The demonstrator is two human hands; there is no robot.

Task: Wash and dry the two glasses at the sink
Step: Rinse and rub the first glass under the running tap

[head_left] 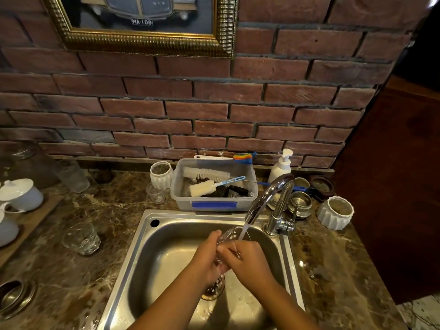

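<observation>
Clear glass (pixel 227 236) tilts, mouth toward sink's (pixel 190 215) back-right corner; left hand (pixel 206 257) and right hand (pixel 250 260) grip it, basin open leftward.

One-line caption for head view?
Left hand and right hand hold a glass under the running tap; second glass stands on counter.

Both forearms converge; left hand (pixel 206 254) grips the glass (pixel 229 235) from its left, right hand (pixel 248 260) curls round opposite.
</observation>
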